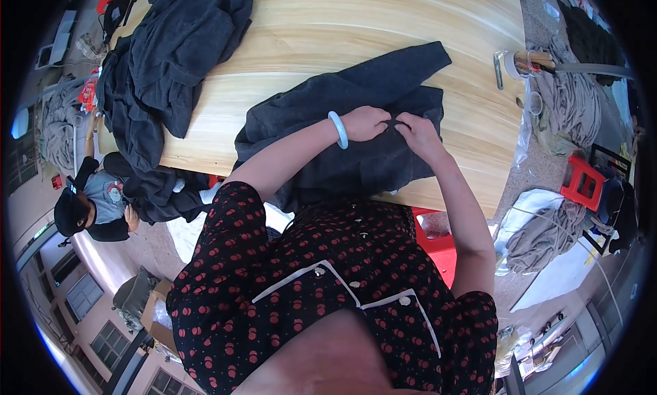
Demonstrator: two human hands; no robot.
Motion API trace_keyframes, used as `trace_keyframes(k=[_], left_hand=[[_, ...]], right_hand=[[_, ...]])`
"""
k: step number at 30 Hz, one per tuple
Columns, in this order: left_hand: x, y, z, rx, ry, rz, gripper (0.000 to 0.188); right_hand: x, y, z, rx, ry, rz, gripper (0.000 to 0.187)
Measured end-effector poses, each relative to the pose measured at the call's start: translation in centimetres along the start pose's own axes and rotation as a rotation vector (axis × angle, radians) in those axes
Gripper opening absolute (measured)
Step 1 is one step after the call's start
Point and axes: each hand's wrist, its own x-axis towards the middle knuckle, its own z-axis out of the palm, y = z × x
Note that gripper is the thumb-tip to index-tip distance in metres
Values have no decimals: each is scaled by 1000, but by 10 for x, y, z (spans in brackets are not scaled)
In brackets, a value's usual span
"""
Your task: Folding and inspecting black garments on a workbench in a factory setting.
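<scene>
Left: heap of dark cloth [171, 60] at the left edge of the surface [308, 25], part of it draped over that edge. Risk: its own overhang could drag more cloth off. A co-worker [106, 196] sits past the left edge, with dark cloth [154, 193] across the lap; a snag on the heap's hanging part looks possible.

Middle: dark garment [342, 168] lies rumpled at the near edge of the surface, against the wearer's front, one long sleeve-like strip [383, 70] pointing toward the far right corner. Left hand [367, 124], pale blue bangle [338, 129] at the wrist, has fingers curled, thumb and fingertips pinching the cloth. Right hand [417, 135] is just beside it, same pinch, fingertips almost meeting the left's. Can't tell which seam or layer is gripped. Main risk: dark on dark, layers stacked, so a pinch could catch the wrong ply. Pulling unevenly could skew or stretch it. Near-edge slack could slide off.

Right: grey tool [498, 72] lies loose by the right edge, near a white container [517, 65] of sticks. A sweeping sleeve end could knock either off.
</scene>
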Motion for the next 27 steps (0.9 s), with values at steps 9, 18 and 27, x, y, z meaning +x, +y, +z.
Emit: trace_keyframes(k=[9, 18, 27], left_hand=[[-31, -19, -60, -202, -278, -627, 53], [-77, -40, -57, -197, -174, -677, 52], [-78, -35, -33, -120, -145, -311, 40]], right_hand=[[18, -13, 7, -37, -76, 65, 21], [19, -59, 49, -286, -175, -301, 20], [-2, -67, 70, -437, -102, -266, 8]])
